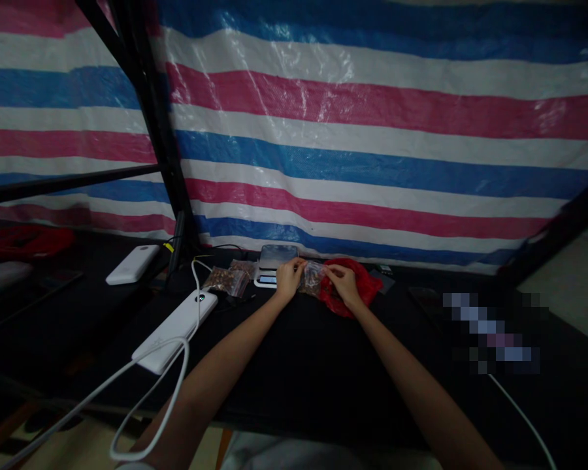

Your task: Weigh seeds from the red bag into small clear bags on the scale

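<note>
Cable point(186, 365): white, looped across the lower left of the frame, passing over the power bank.
Power bank point(169, 323): white, lying slantwise at left of the lower centre.
Table point(298, 378): black-topped, spanning the lower frame.
Left hand point(288, 279): at centre; thumb and fingers nearly closed, pinching the bag's upper left edge.
Right hand point(343, 282): right of centre; fingertips drawn together at the bag's upper right edge, the hand in front of the red bag.
Bag point(311, 279): clear, with brown pieces low inside, held between the hands at the centre of the frame.
Red bag point(367, 285): crumpled, just right of the clear one.
Packets point(226, 281): two, clear with brown contents, left of centre, beside the scale.
Scale point(279, 256): display lit, behind the left hand.
Sheet point(353, 156): striped blue, white and red, filling the upper frame.
</note>
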